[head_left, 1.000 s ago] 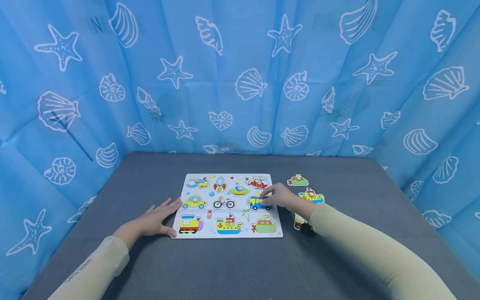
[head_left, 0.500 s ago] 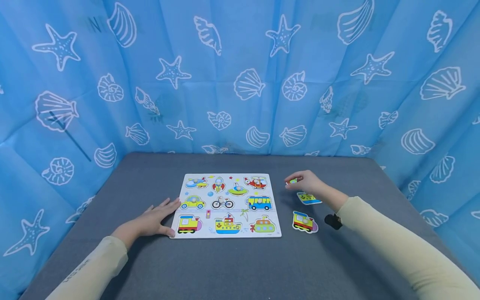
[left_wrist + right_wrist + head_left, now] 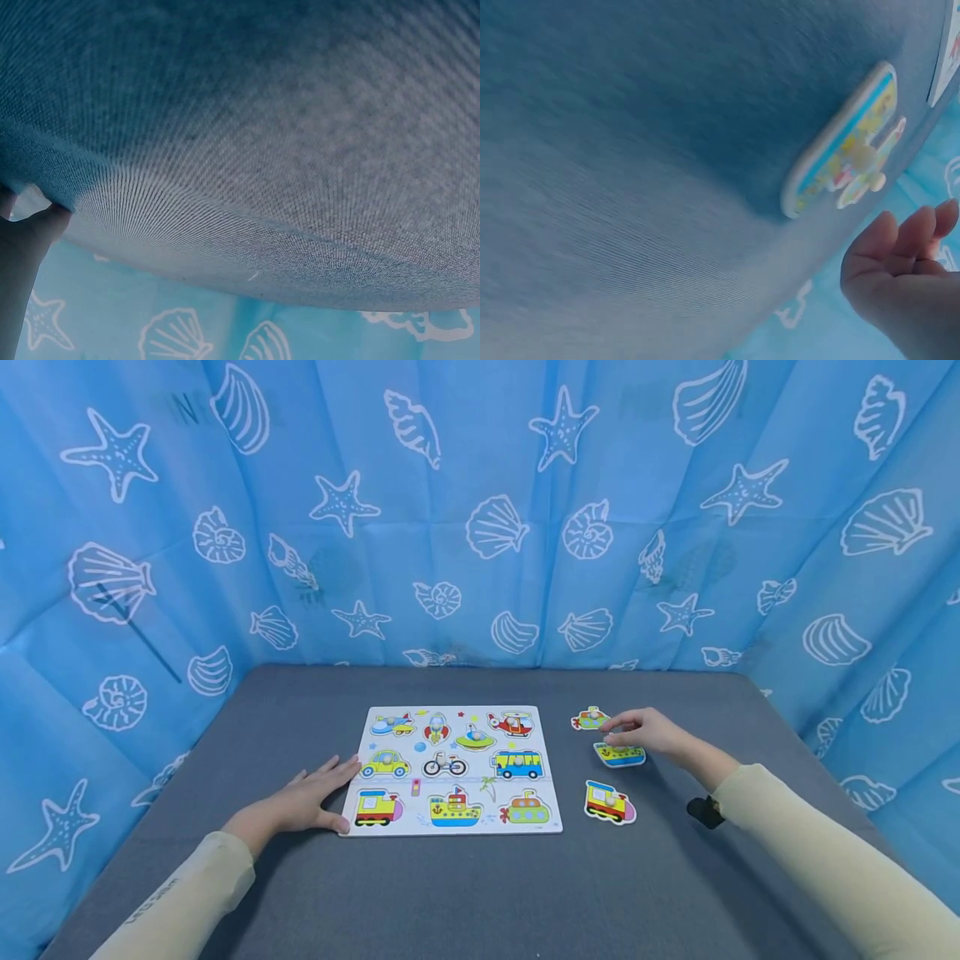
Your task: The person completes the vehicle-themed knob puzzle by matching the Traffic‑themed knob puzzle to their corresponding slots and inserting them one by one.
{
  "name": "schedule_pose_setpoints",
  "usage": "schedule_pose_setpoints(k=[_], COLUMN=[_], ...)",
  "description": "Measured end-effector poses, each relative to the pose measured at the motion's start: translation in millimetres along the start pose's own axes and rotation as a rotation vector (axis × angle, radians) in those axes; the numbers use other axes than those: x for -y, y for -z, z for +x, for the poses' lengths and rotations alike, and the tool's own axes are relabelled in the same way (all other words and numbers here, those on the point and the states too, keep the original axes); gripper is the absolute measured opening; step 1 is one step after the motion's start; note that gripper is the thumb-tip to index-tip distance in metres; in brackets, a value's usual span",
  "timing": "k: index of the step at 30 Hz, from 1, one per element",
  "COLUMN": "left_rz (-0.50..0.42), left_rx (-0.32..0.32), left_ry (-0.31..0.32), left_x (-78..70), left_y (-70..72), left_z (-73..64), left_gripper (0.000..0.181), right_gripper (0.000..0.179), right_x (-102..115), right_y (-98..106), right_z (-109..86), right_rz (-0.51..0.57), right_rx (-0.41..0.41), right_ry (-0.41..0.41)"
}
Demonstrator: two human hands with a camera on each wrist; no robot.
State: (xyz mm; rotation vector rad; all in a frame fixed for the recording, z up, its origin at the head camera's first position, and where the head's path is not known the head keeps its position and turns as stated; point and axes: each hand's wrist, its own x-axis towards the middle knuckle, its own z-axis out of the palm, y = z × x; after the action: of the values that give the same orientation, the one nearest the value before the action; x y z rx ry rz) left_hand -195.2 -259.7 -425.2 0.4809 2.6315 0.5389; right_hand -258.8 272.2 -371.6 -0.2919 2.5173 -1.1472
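Note:
My left hand (image 3: 307,800) rests with spread fingers on the left edge of a white wooden knob puzzle board (image 3: 457,783). In the left wrist view only part of that hand (image 3: 30,247) shows. My right hand (image 3: 647,730) hovers above a yellow and blue ship piece (image 3: 621,756), its fingers loosely bent. The right wrist view shows the ship piece (image 3: 844,146) and its knob apart from the fingers of the right hand (image 3: 900,262). Just behind lies a green submarine piece (image 3: 589,719); a train piece (image 3: 609,802) lies nearer the front.
A bus piece (image 3: 518,764) sits on the board's right side, with other vehicle pieces in the upper rows. The bottom row shows train, ship and submarine pictures without knobs. A grey cloth (image 3: 450,893) covers the table, and a blue shell-print curtain (image 3: 480,527) hangs behind.
My right hand has left the bus piece on the board, passed over the submarine piece, and come to the ship piece at the right. The left hand has stayed in place.

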Motion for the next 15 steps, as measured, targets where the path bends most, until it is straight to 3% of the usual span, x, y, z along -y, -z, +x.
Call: schedule_pose_setpoints(k=[10, 15], left_rz=[0.004, -0.003], left_rx=[-0.003, 0.004], left_ry=[0.009, 0.007], left_x=[-0.6, -3.6], left_y=[-0.9, 0.5], left_z=[0.9, -0.6], left_gripper=[0.109, 0.108], right_gripper=[0.038, 0.038], right_x=[-20.1, -28.6], right_y=[-10.7, -15.9], right_z=[-22.3, -29.0], right_rz=[0.079, 0.107], right_rx=[0.055, 0.131], right_ry=[0.024, 0.046])
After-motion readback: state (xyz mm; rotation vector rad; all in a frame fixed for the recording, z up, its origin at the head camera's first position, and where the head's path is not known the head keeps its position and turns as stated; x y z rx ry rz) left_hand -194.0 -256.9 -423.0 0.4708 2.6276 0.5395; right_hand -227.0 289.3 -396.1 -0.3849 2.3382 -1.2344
